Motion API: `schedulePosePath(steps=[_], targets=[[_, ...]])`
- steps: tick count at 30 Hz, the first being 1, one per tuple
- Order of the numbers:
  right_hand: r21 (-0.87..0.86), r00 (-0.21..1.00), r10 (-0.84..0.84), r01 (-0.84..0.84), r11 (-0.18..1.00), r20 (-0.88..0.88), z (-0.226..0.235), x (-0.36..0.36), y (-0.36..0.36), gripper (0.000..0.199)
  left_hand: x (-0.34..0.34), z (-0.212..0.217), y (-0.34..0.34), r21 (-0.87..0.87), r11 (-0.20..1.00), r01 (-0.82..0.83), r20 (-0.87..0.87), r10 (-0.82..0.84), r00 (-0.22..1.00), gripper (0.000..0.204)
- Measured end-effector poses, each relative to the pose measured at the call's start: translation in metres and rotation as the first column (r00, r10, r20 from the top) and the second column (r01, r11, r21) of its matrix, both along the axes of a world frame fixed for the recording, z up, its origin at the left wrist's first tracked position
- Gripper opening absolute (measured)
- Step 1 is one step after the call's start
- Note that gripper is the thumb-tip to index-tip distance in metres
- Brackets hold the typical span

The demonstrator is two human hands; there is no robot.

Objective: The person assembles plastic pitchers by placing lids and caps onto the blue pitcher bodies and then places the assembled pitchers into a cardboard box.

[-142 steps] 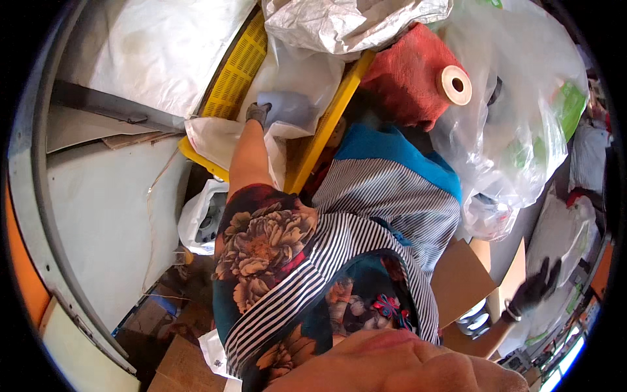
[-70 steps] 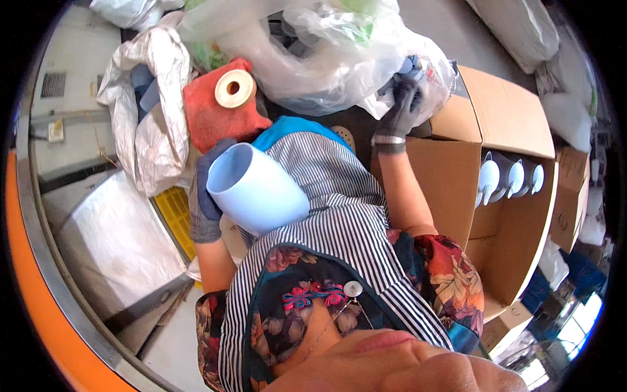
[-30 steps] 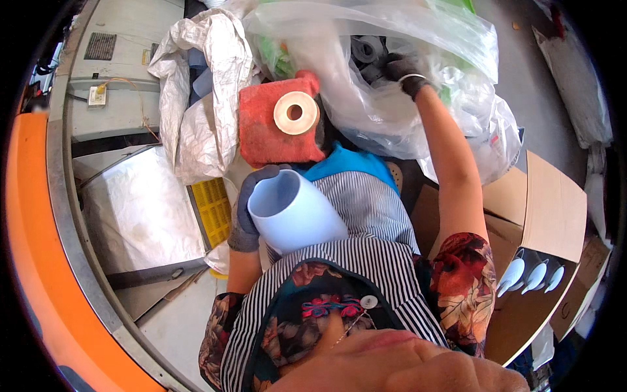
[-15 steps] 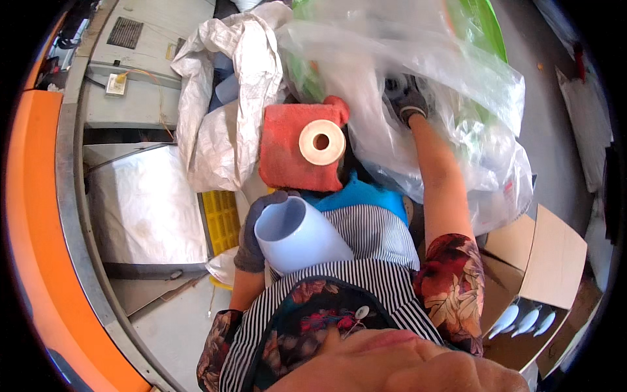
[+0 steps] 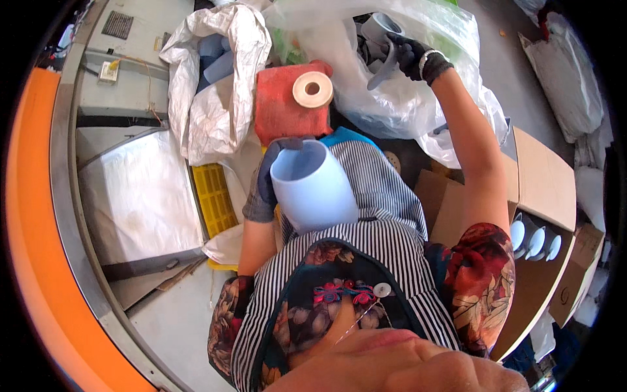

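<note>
My left hand, in a dark glove, is closed on the rim of a light blue plastic cup-shaped vessel. The vessel leans against my striped apron, its wide mouth facing up and away. My right hand, also gloved, reaches to the mouth of a big clear plastic bag. Its fingers are closed on a grey-blue curved plastic piece. A grey-blue ring-ended part sits just beyond these fingers; whether it joins the held piece I cannot tell.
Ahead, a roll of tape lies on a red cloth-covered block. A white woven sack holds blue parts. At right stands a cardboard box with pale blue pieces. Left are a yellow crate and an orange machine edge.
My right hand has drawn back from deep inside the clear bag and now shows uncovered with the grey-blue piece. The left hand still holds the vessel, now tipped more upright. The view has shifted.
</note>
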State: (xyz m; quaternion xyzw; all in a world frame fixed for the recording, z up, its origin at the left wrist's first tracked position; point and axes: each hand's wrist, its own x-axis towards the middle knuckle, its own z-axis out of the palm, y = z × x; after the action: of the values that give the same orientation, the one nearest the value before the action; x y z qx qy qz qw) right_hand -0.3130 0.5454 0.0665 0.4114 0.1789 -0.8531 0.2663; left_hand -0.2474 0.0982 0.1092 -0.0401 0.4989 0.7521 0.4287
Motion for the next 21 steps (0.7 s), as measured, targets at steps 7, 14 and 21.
schedulePosePath(steps=[7, 14, 21], targets=[[0.995, 0.536, 0.839, 0.046, 0.086, -0.097, 0.007, 0.072, -0.051, 0.042, -0.003, -0.006, -0.008, -0.157, 0.964, 0.216, -0.511, -0.266, 0.817, 0.041], [0.971, 0.441, 0.897, 0.205, -0.126, 0.023, 0.097, 0.089, -0.138, 0.05, -0.005, -0.025, -0.024, -0.035, 0.967, 0.251, -0.622, -0.218, 0.752, 0.04], [0.708, 0.844, 0.45, -0.126, 0.695, -0.292, 0.068, 0.101, -0.218, 0.029, 0.003, -0.037, -0.028, 0.039, 0.999, 0.017, -0.11, -0.013, 0.994, 0.041]])
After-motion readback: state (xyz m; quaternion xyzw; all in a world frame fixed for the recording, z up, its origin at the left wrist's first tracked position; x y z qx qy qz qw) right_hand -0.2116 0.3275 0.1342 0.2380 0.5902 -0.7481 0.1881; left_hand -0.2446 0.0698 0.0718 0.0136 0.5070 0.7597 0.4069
